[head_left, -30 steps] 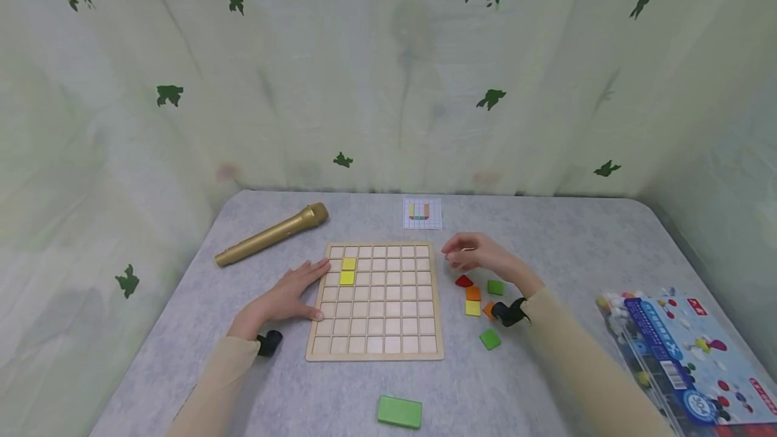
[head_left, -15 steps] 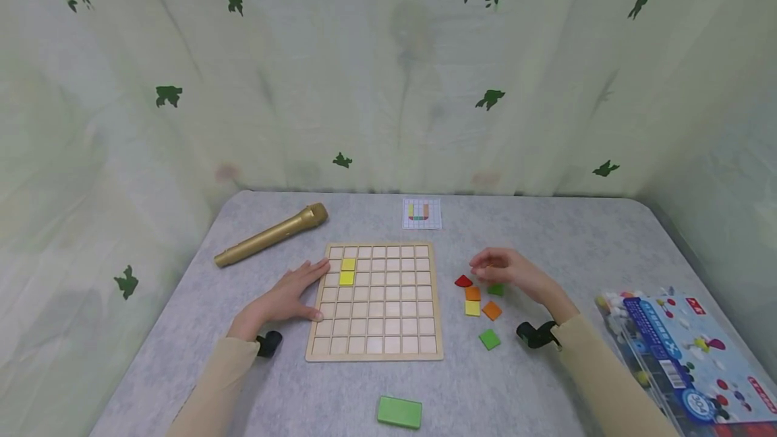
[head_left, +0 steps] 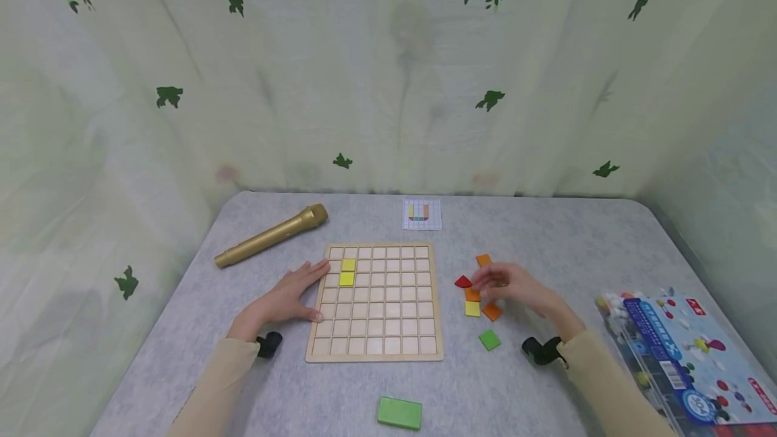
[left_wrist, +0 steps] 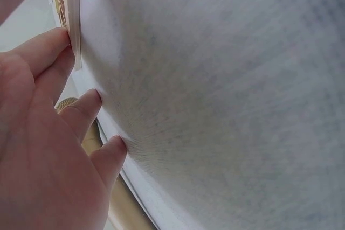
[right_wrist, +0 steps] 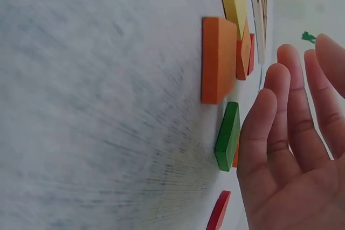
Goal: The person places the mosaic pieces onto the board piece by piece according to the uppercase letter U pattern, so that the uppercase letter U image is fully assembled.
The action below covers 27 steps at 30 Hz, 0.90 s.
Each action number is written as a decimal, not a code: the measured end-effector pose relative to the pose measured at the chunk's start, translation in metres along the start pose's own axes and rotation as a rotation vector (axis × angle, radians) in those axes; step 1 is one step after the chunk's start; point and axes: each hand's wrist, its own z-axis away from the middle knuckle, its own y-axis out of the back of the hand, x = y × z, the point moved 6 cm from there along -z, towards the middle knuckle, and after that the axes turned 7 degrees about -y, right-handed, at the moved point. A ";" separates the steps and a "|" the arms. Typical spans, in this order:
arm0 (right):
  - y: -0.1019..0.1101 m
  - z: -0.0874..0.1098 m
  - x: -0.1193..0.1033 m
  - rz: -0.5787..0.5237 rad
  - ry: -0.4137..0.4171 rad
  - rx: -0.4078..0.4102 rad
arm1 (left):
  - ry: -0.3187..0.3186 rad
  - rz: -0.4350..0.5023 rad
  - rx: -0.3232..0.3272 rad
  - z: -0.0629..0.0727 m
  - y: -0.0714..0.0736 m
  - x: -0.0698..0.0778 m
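Observation:
My left hand (head_left: 285,297) rests flat at the left edge of a wooden grid board (head_left: 374,358), fingertips and thumb on its rim. Two yellow tiles (head_left: 347,279) sit in the board's upper left cells. Right of the board, my right hand (head_left: 516,285) hovers over loose tiles, its fingers loosely bent with nothing between them. Around it lie a red piece (head_left: 463,281), a yellow tile (head_left: 472,309), orange tiles (head_left: 492,312) and a green tile (head_left: 490,340). Another green tile (right_wrist: 227,136) shows beside the fingers in the right wrist view, hidden in the head view.
Behind the board lies a pattern card (head_left: 422,214) with a coloured U shape. A gold microphone (head_left: 273,236) is at the back left. A green block (head_left: 399,413) lies near the front, and a boxed set (head_left: 698,363) stands at the right.
My right hand has moved right and then toward me, over the tiles. An orange tile behind it has come into view, and a green tile is now covered. The left hand stays put.

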 end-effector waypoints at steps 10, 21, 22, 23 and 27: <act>-0.017 0.005 0.000 0.156 0.036 -0.005 | 0.003 0.006 0.001 0.002 -0.001 -0.001; -0.030 0.003 -0.006 0.306 0.083 0.047 | 0.003 0.008 0.003 0.001 0.000 0.001; -0.031 0.003 -0.007 0.315 0.083 0.050 | 0.002 0.007 0.003 0.001 0.000 0.001; -0.031 0.002 -0.007 0.320 0.082 0.052 | 0.001 0.008 0.005 0.001 0.000 0.001; -0.033 0.002 -0.009 0.319 0.110 0.041 | -0.004 0.019 0.006 0.002 0.000 0.000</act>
